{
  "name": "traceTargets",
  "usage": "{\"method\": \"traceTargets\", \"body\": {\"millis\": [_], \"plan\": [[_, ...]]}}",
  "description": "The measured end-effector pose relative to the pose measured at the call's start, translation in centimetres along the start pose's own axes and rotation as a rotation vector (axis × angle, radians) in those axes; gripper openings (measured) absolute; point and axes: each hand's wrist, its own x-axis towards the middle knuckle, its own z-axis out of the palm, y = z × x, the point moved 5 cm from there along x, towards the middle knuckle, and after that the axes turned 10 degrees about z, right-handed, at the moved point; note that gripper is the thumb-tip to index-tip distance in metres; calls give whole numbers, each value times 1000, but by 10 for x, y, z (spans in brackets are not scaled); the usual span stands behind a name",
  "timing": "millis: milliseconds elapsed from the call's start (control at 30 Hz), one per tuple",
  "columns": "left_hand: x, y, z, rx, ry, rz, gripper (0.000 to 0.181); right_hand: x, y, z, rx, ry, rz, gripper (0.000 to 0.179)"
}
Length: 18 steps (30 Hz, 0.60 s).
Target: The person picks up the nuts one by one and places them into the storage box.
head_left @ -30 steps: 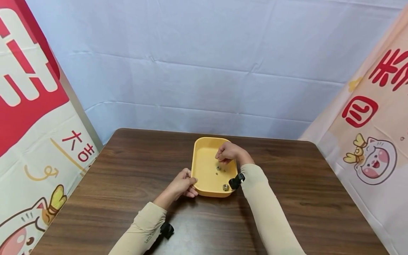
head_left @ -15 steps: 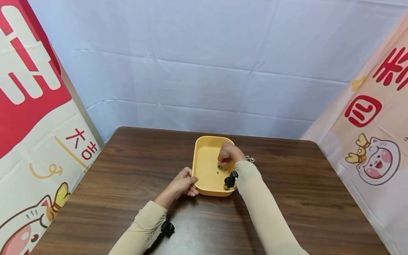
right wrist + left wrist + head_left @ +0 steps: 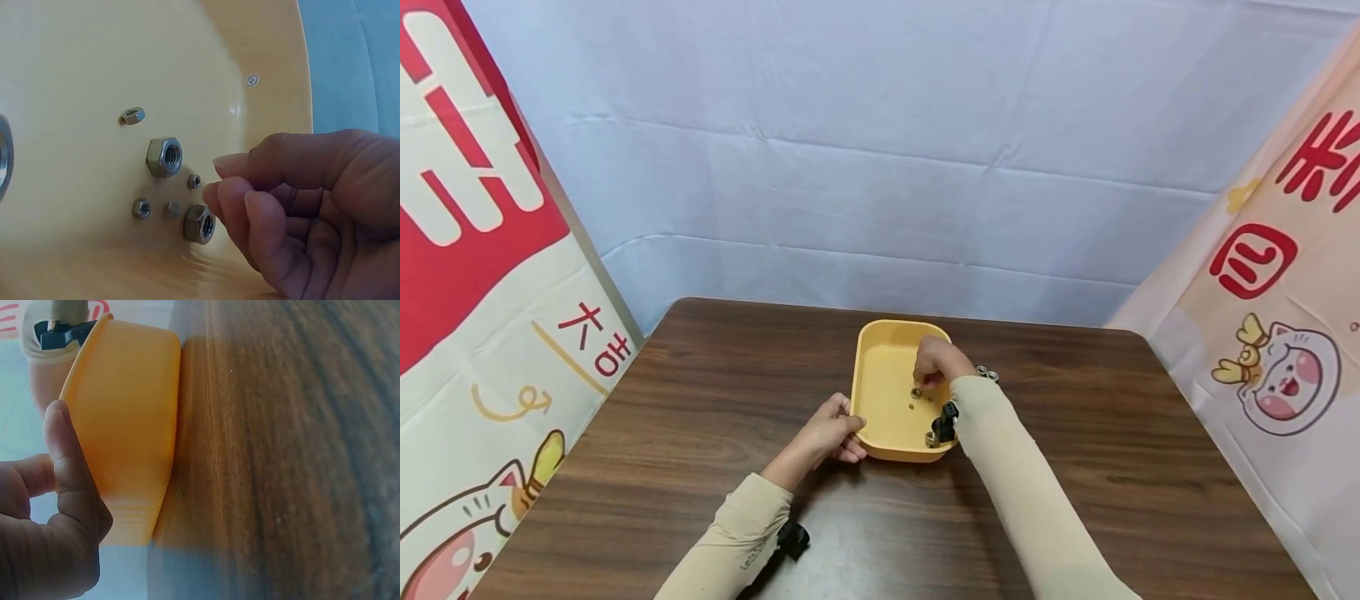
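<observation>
My left hand (image 3: 829,431) grips the near-left rim of a yellow plastic tray (image 3: 880,431), thumb over the edge. In the left wrist view, a finger lies along the outer wall. Inside the tray, my right hand (image 3: 312,206) reaches down with bent fingers, thumb and fingertips close together with nothing visible between them. Just beyond those fingertips are a small hex nut (image 3: 194,182) and a large hex nut (image 3: 200,224). Another large nut (image 3: 165,157), a small nut (image 3: 142,208) and a nut on its side (image 3: 133,115) lie nearby. A big nut (image 3: 932,439) sits in the near-right corner.
The tray stands on a dark wood-grain table (image 3: 700,400). More metal nuts (image 3: 992,376) lie on the table right of the tray, partly hidden by the right sleeve (image 3: 1000,442). A pale cloth (image 3: 880,167) hangs behind the table, with printed banners at both sides.
My right wrist has turned and its forearm shifted slightly left, bringing the nuts on the table into view. The right fingers stay low in the tray. My left hand keeps its hold.
</observation>
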Motion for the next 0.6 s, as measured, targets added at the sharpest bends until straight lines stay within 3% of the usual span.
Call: {"method": "traceTargets", "body": {"millis": [167, 267, 367, 467, 600], "plan": [[0, 0, 0, 2, 3, 2, 15, -6, -1, -1, 0, 22, -45, 33], [0, 1, 1, -3, -4, 4, 15, -14, -3, -1, 20, 37, -143, 36], [-1, 1, 2, -3, -5, 2, 15, -24, -9, -2, 20, 64, -275, 27], [-1, 1, 1, -1, 9, -5, 15, -33, -15, -3, -39, 102, -373, 9], [1, -1, 0, 1, 14, -4, 15, -40, -21, -4, -122, 137, -397, 21]]}}
